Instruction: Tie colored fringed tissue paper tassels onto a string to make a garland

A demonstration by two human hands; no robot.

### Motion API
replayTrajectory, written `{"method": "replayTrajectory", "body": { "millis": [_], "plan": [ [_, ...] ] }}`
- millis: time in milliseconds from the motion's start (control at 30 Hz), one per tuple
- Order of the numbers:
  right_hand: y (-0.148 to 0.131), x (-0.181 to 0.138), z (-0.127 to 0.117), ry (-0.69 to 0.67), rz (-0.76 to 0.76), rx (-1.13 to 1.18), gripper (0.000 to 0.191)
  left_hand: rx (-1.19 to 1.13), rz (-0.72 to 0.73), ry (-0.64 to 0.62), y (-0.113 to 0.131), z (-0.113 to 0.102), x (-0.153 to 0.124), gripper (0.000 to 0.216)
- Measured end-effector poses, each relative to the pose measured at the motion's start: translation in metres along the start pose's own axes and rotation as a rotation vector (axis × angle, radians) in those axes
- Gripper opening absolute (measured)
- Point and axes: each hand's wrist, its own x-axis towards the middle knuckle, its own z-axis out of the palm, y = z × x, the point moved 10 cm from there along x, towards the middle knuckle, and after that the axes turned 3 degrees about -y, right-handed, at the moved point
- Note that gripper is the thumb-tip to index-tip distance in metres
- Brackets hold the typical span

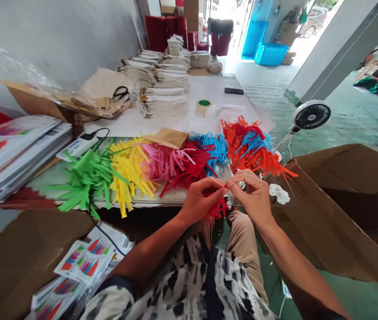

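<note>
So our left hand [204, 200] and right hand [253, 192] meet fingertip to fingertip, both pinched on the red tassel [218, 210], whose fringe dangles by the counter's [44, 181] front edge, probably so the strips hang free. Green [92, 175], yellow [125, 162] and pink tassels [162, 162] lie in a row in front of us, likely so every colour's easy to grab.

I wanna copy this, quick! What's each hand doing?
Left hand: closed, pinching the red fringed piece.
Right hand: closed, fingertips pinched at the same piece's top.
</note>
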Motion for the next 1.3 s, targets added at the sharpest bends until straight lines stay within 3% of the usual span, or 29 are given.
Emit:
{"method": "replayTrajectory", "body": {
  "millis": [133,233,333,433,533,767,933,1133,1300],
  "plan": [
    [0.028,0.056,0.016,-0.037,-0.012,-0.05,0.026,0.061,-0.073,0.077,-0.016,-0.023,0.003,0.024],
    [0.055,0.127,0.029,-0.06,-0.05,-0.357,0.027,0.157,-0.111,0.045,-0.023,-0.034,0.005,0.018],
    [0.096,0.196,0.06,-0.229,0.073,-0.737,0.034,0.208,-0.152,-0.017,-0.032,-0.038,0.007,0.014],
    [0.118,0.245,0.089,-0.325,0.132,-0.863,0.03,0.156,-0.249,-0.062,-0.051,-0.041,0.012,0.015],
    [0.141,0.271,0.114,-0.422,0.228,-0.97,0.029,0.028,-0.318,-0.135,-0.071,-0.038,0.018,0.019],
    [0.172,0.281,0.136,-0.59,0.338,-1.058,0.038,-0.163,-0.332,-0.183,-0.094,-0.035,0.02,0.028],
    [0.166,0.277,0.132,-0.55,0.299,-0.992,0.036,-0.247,-0.298,-0.187,-0.094,-0.037,0.022,0.027],
    [0.118,0.262,0.104,-0.296,0.156,-0.809,0.025,-0.405,-0.238,-0.118,-0.085,-0.045,0.026,0.031],
    [0.061,0.196,0.075,-0.223,-0.022,-0.571,0.027,-0.307,-0.157,0.002,-0.055,-0.061,0.021,0.026]
  ]
}}
